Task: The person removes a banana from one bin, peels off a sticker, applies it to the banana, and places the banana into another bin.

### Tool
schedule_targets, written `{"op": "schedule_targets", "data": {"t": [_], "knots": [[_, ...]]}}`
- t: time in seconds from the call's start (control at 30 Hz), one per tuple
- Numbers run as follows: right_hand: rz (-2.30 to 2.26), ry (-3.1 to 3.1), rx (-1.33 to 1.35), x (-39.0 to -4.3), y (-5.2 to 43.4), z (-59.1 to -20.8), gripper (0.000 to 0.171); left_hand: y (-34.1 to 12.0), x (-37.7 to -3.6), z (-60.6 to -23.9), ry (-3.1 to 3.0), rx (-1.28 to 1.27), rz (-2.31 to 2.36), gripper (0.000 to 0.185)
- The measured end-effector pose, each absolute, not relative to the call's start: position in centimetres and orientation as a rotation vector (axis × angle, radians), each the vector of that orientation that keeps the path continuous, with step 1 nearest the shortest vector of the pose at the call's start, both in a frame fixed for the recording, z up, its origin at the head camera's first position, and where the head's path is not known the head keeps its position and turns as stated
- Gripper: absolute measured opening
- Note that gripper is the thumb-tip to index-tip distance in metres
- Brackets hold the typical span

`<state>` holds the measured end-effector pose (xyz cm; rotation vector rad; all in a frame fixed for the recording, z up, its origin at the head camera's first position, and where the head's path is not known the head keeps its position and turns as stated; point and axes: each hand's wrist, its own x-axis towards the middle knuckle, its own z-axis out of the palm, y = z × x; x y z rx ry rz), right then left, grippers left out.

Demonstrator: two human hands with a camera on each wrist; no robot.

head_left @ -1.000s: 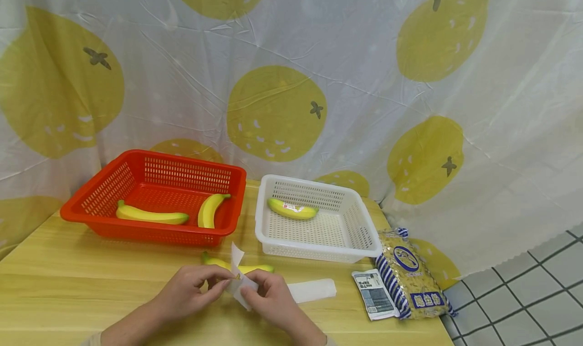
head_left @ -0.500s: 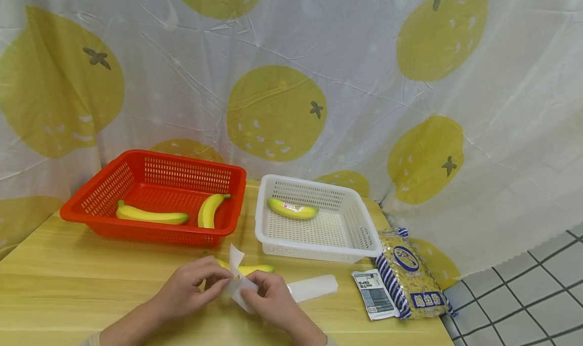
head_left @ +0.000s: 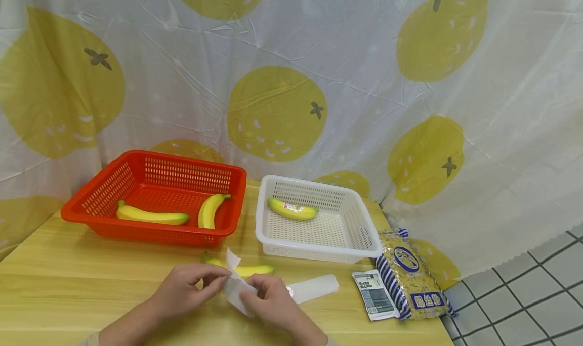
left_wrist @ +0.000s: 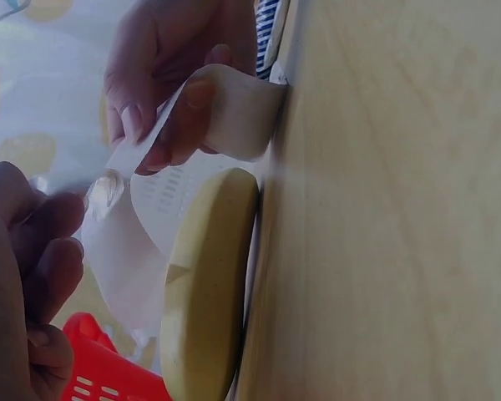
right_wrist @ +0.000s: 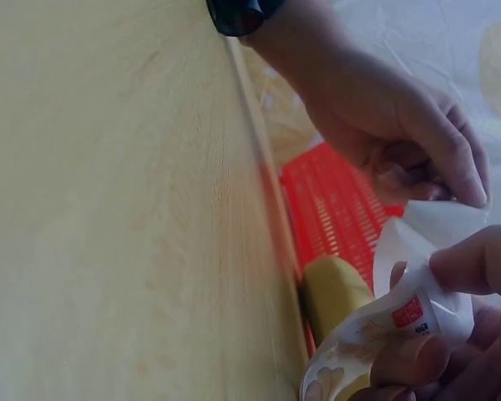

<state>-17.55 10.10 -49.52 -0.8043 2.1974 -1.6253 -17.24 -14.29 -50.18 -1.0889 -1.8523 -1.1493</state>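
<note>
Lower centre of frame: white strip (head_left: 236, 289) pinched by left hand (head_left: 183, 290) and right hand (head_left: 275, 303). Peeling is best done slowly, with the strip kept taut.

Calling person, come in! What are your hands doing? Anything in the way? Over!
Left grip, right grip: both pinching white strip. Nearest banana: just beyond, partly hidden. Nothing seems in the way.
</note>
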Motion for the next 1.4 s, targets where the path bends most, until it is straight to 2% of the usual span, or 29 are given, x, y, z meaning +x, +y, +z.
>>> {"op": "schedule_targets", "data": {"t": [0.23, 0.53, 0.93, 1.17, 1.27, 1.4], "knots": [[-1.454, 2.166, -0.902, -17.4, 10.5, -49.8, 0.014, -14.4, -17.5, -49.7, -1.777, -1.102, -1.175, 0.017], [-1.120, 2.134, -1.106, -17.0, 10.8, -49.2, 0.012, -15.2, -17.6, -49.5, -1.866, -1.078, -1.200, 0.047], [-1.816, 2.155, -0.669, -18.2, 10.6, -49.6, 0.035, -15.4, -17.3, -49.9, -2.005, -1.060, -1.263, 0.049], [-2.013, 2.169, -0.588, -18.8, 10.1, -49.9, 0.024, -15.2, -17.2, -50.0, -2.129, -1.069, -1.243, 0.048], [-2.024, 2.292, -0.699, -18.9, 9.8, -50.1, 0.013, -14.9, -17.3, -50.1, -2.125, -1.026, -1.194, 0.047], [-1.892, 2.645, -1.117, -19.3, 9.7, -50.5, 0.004, -14.4, -17.6, -50.1, -2.139, -0.854, -1.079, 0.047]]}}
